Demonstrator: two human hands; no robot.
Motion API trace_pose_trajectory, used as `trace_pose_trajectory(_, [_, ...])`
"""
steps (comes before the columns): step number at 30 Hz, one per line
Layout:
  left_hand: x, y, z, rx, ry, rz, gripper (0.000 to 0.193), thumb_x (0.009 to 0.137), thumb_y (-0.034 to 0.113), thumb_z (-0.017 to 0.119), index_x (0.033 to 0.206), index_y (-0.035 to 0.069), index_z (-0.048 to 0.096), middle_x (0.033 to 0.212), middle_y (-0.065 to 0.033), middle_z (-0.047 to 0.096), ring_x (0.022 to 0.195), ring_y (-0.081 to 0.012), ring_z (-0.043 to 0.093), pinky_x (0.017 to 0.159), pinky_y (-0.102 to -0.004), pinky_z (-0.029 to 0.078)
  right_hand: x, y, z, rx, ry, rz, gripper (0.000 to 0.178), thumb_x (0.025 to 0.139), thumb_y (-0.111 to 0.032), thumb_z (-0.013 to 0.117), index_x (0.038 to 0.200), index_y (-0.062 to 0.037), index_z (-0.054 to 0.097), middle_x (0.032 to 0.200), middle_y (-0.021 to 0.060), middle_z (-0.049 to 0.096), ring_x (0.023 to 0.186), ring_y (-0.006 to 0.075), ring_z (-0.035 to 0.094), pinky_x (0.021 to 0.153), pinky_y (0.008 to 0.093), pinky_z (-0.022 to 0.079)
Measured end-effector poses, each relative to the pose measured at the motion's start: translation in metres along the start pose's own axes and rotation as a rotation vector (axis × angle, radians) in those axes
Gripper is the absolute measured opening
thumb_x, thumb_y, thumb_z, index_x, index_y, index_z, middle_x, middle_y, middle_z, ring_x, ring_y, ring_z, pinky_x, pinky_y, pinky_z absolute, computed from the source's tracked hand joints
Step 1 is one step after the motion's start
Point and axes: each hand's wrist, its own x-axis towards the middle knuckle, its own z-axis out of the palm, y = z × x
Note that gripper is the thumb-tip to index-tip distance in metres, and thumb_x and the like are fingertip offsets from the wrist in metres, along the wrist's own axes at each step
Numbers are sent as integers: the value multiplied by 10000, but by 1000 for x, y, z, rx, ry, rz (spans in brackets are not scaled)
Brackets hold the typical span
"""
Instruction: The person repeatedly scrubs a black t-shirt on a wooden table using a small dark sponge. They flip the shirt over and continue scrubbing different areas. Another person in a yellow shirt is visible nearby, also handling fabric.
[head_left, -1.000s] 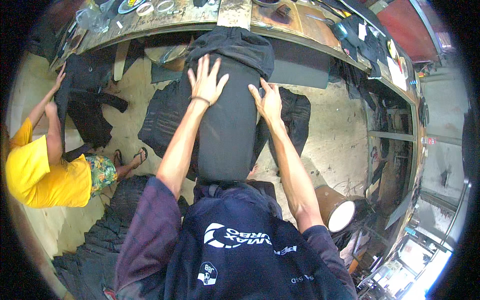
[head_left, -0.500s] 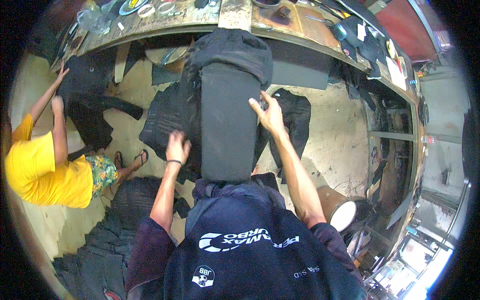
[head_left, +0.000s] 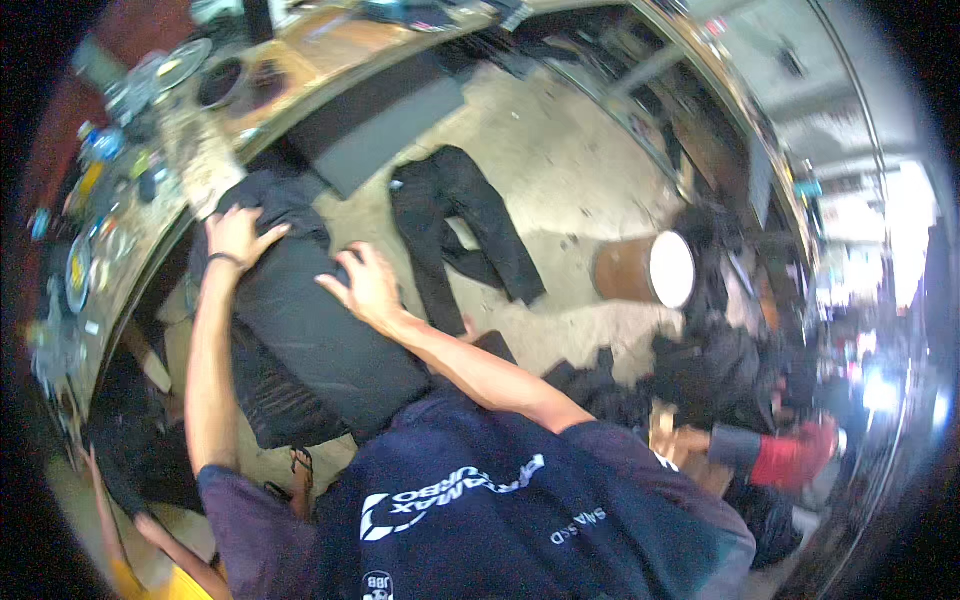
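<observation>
The left grip (head_left: 233,240), a bare hand, is open, its fingers spread and laid on a dark garment (head_left: 302,217). The right grip (head_left: 370,292) is open too, thumb and fingers apart beside the right edge of a long black board (head_left: 330,345); whether it touches is hard to tell. The dark garment lies bunched over the board's far end, close to the near edge of a cluttered wooden bench (head_left: 190,140). The board's near end meets the wearer's navy shirt (head_left: 460,490). Creased dark cloth (head_left: 280,405) hangs along the board's left edge. To the right, black trousers (head_left: 440,205) lie on the pale floor (head_left: 560,130), and beyond them is a brown drum (head_left: 622,270) with a white end. The bench curves along the upper left, its small items blurred, a blue bottle (head_left: 104,146) among them. A person in yellow (head_left: 185,585) appears at lower left; red clothing (head_left: 795,455) shows on someone at lower right.
</observation>
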Motion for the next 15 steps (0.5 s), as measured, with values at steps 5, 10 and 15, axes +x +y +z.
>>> trace_pose_trajectory(5, [6,13,-48,80,-331,-146,931,852,814,691,1295,-3,746,1320,-258,736,1250,-404,704,1135,-583,470,-4,3,8,31,-14,60,599,931,-574,771,1259,-76,720,1367,172,582,1217,419,624,1023,555,521])
trace_pose_trajectory(10, [34,29,-51,463,-424,-176,838,902,680,722,1451,51,649,1502,-183,649,1455,-333,565,1261,-743,202,0,3,3,13,-90,90,614,930,-585,766,1260,-70,718,1311,167,585,1201,412,621,1015,549,523])
trace_pose_trajectory(15, [19,-16,4,411,365,-279,712,971,556,707,1562,196,540,1632,-78,535,1568,-264,416,1250,-758,178,25,-12,-11,-4,-289,185,671,917,-543,794,1336,-39,649,1298,216,567,1182,449,623,981,571,538])
